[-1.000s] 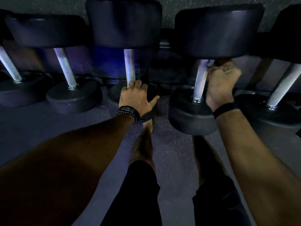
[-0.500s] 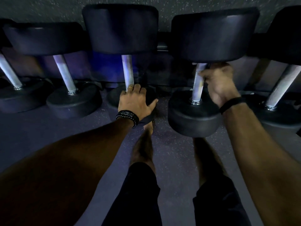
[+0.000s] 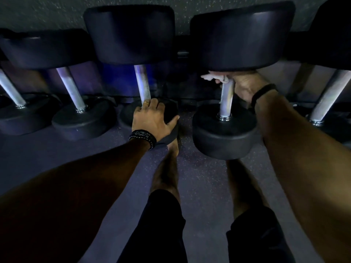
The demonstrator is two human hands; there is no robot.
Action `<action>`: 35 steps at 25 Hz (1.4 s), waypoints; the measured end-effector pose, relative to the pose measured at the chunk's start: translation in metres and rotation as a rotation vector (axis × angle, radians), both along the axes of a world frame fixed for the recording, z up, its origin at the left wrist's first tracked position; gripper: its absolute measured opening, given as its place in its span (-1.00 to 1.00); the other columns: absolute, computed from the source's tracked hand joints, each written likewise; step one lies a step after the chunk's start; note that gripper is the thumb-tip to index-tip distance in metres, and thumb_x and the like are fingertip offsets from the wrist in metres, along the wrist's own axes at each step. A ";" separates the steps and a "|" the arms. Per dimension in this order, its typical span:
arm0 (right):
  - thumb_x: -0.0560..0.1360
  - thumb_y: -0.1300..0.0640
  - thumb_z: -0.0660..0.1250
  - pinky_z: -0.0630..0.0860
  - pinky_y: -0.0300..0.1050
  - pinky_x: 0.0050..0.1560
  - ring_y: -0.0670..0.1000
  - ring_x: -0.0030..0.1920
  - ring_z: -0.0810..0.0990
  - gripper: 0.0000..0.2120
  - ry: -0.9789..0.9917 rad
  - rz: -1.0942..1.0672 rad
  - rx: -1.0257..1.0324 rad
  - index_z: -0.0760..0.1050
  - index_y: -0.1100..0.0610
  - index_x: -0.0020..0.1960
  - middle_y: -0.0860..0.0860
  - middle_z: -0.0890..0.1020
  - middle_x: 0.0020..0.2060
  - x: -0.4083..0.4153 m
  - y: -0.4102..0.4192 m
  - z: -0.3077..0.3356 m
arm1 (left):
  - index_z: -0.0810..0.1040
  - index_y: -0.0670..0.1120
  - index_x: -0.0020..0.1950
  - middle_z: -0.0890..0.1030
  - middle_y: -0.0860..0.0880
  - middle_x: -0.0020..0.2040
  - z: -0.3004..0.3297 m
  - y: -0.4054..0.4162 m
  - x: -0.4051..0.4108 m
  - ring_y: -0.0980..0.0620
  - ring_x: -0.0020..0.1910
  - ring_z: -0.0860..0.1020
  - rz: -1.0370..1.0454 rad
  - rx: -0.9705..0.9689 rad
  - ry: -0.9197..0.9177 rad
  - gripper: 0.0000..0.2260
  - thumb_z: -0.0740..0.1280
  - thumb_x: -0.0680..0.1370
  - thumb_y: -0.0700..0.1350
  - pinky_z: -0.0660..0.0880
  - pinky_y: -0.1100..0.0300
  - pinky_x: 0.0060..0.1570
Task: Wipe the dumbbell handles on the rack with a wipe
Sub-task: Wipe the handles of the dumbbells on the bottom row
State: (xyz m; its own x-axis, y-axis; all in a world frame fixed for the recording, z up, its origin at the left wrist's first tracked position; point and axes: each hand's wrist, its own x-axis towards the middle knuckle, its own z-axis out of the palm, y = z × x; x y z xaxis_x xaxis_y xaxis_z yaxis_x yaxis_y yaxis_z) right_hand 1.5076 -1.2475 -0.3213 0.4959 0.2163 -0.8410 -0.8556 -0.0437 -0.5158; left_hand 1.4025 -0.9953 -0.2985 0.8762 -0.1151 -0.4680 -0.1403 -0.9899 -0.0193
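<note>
The right hand is curled round the top of a dumbbell handle, pinching a pale wipe against the metal just under the upper weight. A loose corner of the wipe sticks out on the far side of the handle from the palm. The light is dim, so how fully the cloth wraps the bar is hard to tell; it seems to cover only the top.

The left hand lies spread on the lower weight of the neighbouring dumbbell, fingers relaxed, fingertips touching the foot of that dumbbell's handle. It holds nothing and looks to be bracing the body.

To do this stroke well, the right hand should close the wipe right round the bar and draw it down towards the lower weight below it, twisting a little so the back of the handle is covered too. A steady squeeze matters more than speed. The loose corner is best tucked into the grip so it does not bunch up.

Further out to the left of the left hand stand two more handles, and one more beyond the right wrist. The floor beneath the arms is dark and speckled.
</note>
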 end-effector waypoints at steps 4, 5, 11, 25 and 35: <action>0.48 0.32 0.35 0.41 -0.48 -0.23 -0.24 -0.35 0.52 -0.89 -0.091 -0.178 -0.177 0.60 0.38 -0.07 -0.10 0.65 -0.31 -0.013 0.022 -0.003 | 0.60 -0.19 -0.12 0.58 -0.14 -0.08 -0.003 0.001 -0.002 -0.21 -0.03 0.58 -0.015 -0.011 -0.036 -0.48 0.33 0.47 0.30 0.54 -0.06 -0.17; 0.41 0.33 0.41 0.45 -0.45 -0.27 -0.24 -0.38 0.55 -0.91 -0.145 -0.285 -0.317 0.59 0.37 -0.12 -0.13 0.66 -0.37 -0.019 0.025 -0.003 | 0.59 -0.19 -0.13 0.58 -0.14 -0.09 -0.003 0.001 -0.002 -0.21 -0.06 0.59 -0.021 -0.020 -0.050 -0.49 0.34 0.46 0.30 0.54 -0.04 -0.19; 0.43 0.21 0.43 0.42 -0.33 -0.29 -0.35 -0.41 0.43 -0.74 -0.521 -0.345 -0.634 0.46 0.02 -0.37 -0.27 0.53 -0.42 -0.046 0.023 0.014 | 0.58 -0.19 -0.16 0.57 -0.14 -0.13 -0.005 0.001 -0.003 -0.20 -0.10 0.59 -0.030 -0.019 -0.080 -0.48 0.31 0.46 0.31 0.55 -0.03 -0.23; 0.38 0.25 0.31 0.54 -0.10 -0.10 -0.10 -0.23 0.50 -0.86 -0.141 -0.551 -0.432 0.40 0.05 -0.18 -0.01 0.57 -0.22 -0.022 0.002 0.006 | 0.56 -0.20 -0.15 0.56 -0.17 -0.13 -0.005 0.003 -0.004 -0.23 -0.08 0.58 -0.043 -0.040 -0.075 -0.50 0.35 0.46 0.28 0.54 -0.06 -0.21; 0.41 0.17 0.13 0.39 -0.01 -0.18 0.05 -0.23 0.49 -0.77 -0.401 0.271 -0.613 0.49 0.28 -0.27 0.20 0.60 -0.27 -0.045 -0.018 0.000 | 0.55 -0.20 -0.15 0.56 -0.16 -0.13 -0.006 0.001 -0.002 -0.23 -0.11 0.58 -0.059 -0.005 -0.038 -0.49 0.33 0.47 0.29 0.52 -0.05 -0.21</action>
State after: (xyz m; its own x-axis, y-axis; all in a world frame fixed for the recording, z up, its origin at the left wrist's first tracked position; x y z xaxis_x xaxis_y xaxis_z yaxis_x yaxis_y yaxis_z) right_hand 1.4629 -1.2650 -0.3212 0.7832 -0.0717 -0.6176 -0.5278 -0.6017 -0.5995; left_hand 1.4001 -0.9939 -0.3046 0.8848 -0.1694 -0.4340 -0.1979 -0.9800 -0.0210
